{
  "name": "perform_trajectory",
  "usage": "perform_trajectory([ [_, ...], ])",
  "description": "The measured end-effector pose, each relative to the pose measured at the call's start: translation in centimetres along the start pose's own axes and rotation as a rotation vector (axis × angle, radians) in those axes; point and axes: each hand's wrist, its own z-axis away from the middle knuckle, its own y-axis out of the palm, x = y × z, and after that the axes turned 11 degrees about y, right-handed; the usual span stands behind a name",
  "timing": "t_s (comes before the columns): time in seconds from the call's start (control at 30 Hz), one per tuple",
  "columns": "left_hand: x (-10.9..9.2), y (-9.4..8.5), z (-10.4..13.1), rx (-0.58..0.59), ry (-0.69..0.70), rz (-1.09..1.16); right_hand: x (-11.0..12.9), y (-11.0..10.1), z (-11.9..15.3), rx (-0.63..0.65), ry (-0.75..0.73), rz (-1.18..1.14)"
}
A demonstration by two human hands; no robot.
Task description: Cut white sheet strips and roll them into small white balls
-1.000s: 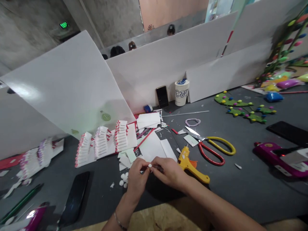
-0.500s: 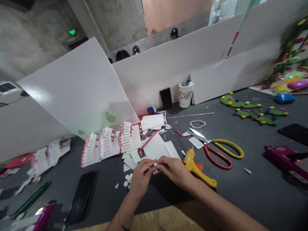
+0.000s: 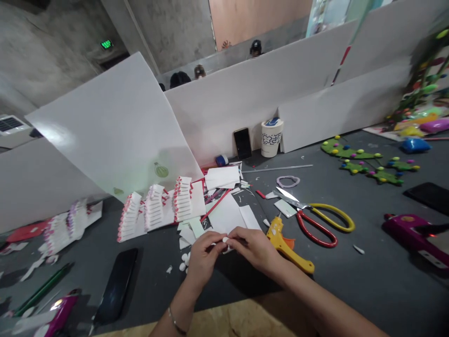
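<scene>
My left hand (image 3: pixel 206 250) and my right hand (image 3: pixel 250 244) meet over the front of the table. Their fingertips pinch a small white disc (image 3: pixel 225 239) between them; what it is made of I cannot make out. Several similar white discs (image 3: pixel 183 266) lie beside my left hand, partly hidden by it. Beyond the fingers is a sheet of white paper (image 3: pixel 226 215). A yellow glue gun (image 3: pixel 280 236) lies against my right forearm's far side, and large scissors (image 3: pixel 300 205) with one red and one yellow handle rest open past it.
Rows of white pieces with red tips (image 3: pixel 182 199) stand left of the paper scraps. A black phone (image 3: pixel 117 285) lies at front left. Behind are a paper cup (image 3: pixel 271 138), a small upright phone (image 3: pixel 242 142) and white board partitions (image 3: pixel 224 98). Green dotted shapes (image 3: pixel 351 149) lie at right.
Both hands stay nearly in place, with the fingers shifting slightly around the white disc, which shows a little more now. The view has moved very slightly.
</scene>
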Motion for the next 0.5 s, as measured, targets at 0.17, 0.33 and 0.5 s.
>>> perform_trajectory([
  [0.17, -0.07, 0.19, 0.13, -0.103, -0.053, 0.062, 0.32, -0.04, 0.12, 0.014, -0.005, -0.044],
  [0.33, -0.08, 0.40, 0.22, -0.134, -0.086, 0.073, 0.13, 0.04, 0.15, -0.025, 0.002, 0.044],
  [0.5, -0.04, 0.54, 0.14, -0.146, -0.104, 0.070, -0.20, 0.36, 0.24, -0.053, -0.085, 0.139],
])
